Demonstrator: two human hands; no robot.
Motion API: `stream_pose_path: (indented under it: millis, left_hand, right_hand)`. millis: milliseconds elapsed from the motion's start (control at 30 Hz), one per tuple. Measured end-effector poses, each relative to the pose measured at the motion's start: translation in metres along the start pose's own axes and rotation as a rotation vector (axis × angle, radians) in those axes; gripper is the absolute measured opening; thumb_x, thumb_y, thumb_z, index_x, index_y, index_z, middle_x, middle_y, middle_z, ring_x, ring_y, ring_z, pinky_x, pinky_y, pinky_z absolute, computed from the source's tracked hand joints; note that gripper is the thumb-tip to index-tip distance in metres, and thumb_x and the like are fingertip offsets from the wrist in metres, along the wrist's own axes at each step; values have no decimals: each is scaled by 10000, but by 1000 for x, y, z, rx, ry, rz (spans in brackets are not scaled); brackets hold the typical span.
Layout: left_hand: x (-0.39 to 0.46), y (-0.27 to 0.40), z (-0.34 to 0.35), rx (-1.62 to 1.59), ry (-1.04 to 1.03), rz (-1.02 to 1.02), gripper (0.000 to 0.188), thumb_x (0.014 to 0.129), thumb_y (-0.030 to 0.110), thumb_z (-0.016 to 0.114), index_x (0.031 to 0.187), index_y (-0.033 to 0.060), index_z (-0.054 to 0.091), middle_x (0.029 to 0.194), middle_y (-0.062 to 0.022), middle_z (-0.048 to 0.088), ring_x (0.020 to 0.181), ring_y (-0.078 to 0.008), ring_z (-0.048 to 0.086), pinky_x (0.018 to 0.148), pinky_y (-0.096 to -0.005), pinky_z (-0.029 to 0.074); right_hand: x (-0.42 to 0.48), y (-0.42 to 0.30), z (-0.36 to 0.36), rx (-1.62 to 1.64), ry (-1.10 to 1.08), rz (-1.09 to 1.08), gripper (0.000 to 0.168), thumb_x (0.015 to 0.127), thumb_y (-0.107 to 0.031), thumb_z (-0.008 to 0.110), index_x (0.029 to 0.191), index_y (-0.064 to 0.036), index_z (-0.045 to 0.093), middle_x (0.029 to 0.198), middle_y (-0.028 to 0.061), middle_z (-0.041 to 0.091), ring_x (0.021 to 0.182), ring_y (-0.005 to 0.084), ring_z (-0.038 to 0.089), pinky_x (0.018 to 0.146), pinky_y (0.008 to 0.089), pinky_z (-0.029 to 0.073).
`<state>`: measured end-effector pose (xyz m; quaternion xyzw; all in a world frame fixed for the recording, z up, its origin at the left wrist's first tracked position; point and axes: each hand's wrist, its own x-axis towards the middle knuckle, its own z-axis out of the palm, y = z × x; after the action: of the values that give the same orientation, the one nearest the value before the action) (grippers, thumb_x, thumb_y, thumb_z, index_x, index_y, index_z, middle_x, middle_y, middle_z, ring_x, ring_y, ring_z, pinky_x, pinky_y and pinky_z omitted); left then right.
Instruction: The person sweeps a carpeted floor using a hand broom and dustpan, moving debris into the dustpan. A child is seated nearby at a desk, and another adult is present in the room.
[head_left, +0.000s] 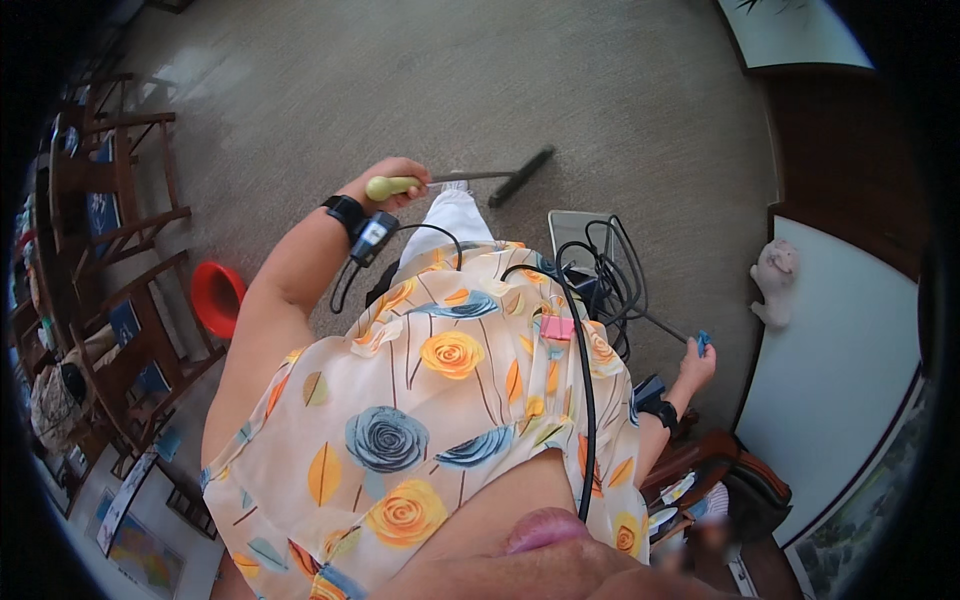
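Observation:
My left hand is closed around the pale green end of a broom's handle. The broom's dark, narrow head is down at the floor beyond my foot, slightly blurred. Out to the right, my right hand grips the thin handle of a long-handled dustpan, with a bit of blue at its top. The light pan rests low, right of my white-clad leg. Looped black cables hang in front of the pan and hide part of it.
At left stand wooden folding chairs and a red bucket. On the right, a pale figurine sits by the edge of a white-topped table. A brown leather armchair is behind on the right. The floor is grey.

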<state>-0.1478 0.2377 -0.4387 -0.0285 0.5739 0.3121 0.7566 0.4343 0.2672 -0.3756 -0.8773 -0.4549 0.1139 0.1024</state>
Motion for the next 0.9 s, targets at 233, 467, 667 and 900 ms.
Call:
stream_pose_path:
  millis: [233, 467, 667, 900]
  left_hand:
    - [-24, 78, -85, -182, 52, -3, 120, 802, 151, 477, 708, 91, 431, 615, -5, 465, 403, -20, 412, 313, -135, 292]
    - [-9, 113, -115, -118, 299, 113, 113, 768, 103, 479, 659, 76, 467, 574, -34, 500, 382, -62, 440, 302, -182, 326]
    - [-20, 128, -22, 156, 198, 206, 142, 778, 132, 462, 653, 72, 492, 559, -2, 484, 449, -54, 466, 371, -184, 367]
    - [74, 139, 86, -59, -108, 125, 124, 836, 162, 446, 725, 106, 438, 585, 27, 443, 428, -18, 414, 326, -141, 321]
  right_hand:
    - [20, -38, 7, 51, 59, 76, 421, 670, -254, 668, 972, 19, 557, 850, 104, 605, 763, 195, 557, 692, 323, 426]
    - [42, -47, 6, 211, 76, 54, 394, 699, -234, 647, 983, 22, 554, 882, 97, 605, 777, 199, 557, 704, 326, 425]
    - [68, -51, 5, 242, 178, 64, 269, 717, -154, 625, 913, 14, 553, 719, 29, 540, 535, 77, 433, 470, 223, 333]
    - [132, -93, 2, 100, 77, 6, 384, 683, -257, 650, 949, 9, 573, 856, 93, 613, 773, 197, 568, 702, 323, 423]
